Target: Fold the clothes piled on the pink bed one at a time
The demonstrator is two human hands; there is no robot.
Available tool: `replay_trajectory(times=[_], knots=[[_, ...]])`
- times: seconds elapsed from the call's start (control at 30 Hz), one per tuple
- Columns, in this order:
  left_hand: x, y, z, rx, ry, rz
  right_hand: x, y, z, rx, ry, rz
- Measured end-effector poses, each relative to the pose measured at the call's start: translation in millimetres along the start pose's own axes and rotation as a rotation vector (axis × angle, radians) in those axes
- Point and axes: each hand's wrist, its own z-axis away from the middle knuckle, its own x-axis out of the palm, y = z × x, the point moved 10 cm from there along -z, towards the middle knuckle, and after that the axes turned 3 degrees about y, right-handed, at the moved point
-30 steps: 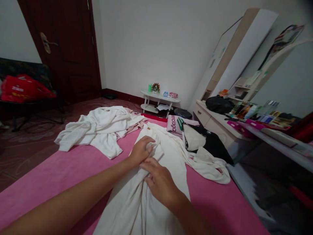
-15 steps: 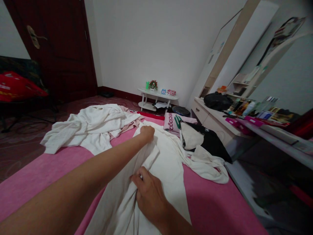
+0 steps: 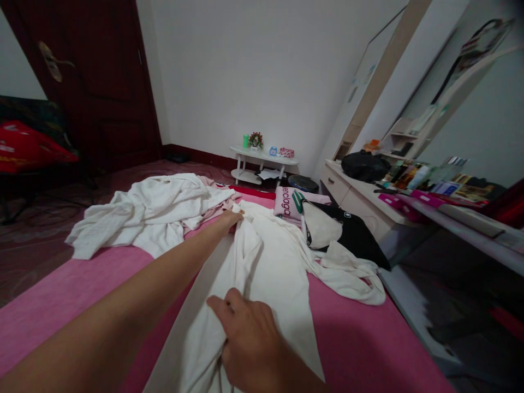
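Observation:
A white long-sleeved top (image 3: 282,273) lies spread on the pink bedspread (image 3: 347,338), one sleeve stretched out to the right. At its upper left edge my left hand (image 3: 232,218) is closed on the cloth, its fingertips partly hidden. Closer to me, my right hand (image 3: 249,327) pinches a gathered fold of the same top, thumb against the fingers. The left part of the top is folded inward and runs as loose pleats between both hands.
Rumpled white clothing (image 3: 151,210) is heaped at the left. A folded pink garment (image 3: 289,202) and a black-and-white one (image 3: 356,229) lie at the right back. Beyond stand a small white table (image 3: 262,156) and a cluttered dressing table (image 3: 356,199).
My left hand has shifted slightly left and down, drawing the folded cloth with it. My right hand has moved a little toward me, and the fold between them looks straighter.

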Motion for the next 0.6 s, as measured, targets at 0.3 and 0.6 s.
replay_trajectory(times=[0.3,0.6], knots=[[16.0,5,-11,0.214,-0.056,-0.407,-28,-24,12,-0.114,-0.018,0.224],[22.8,10,37,0.540,-0.228,-0.455,-144,5,26,0.018,0.516,-0.175]])
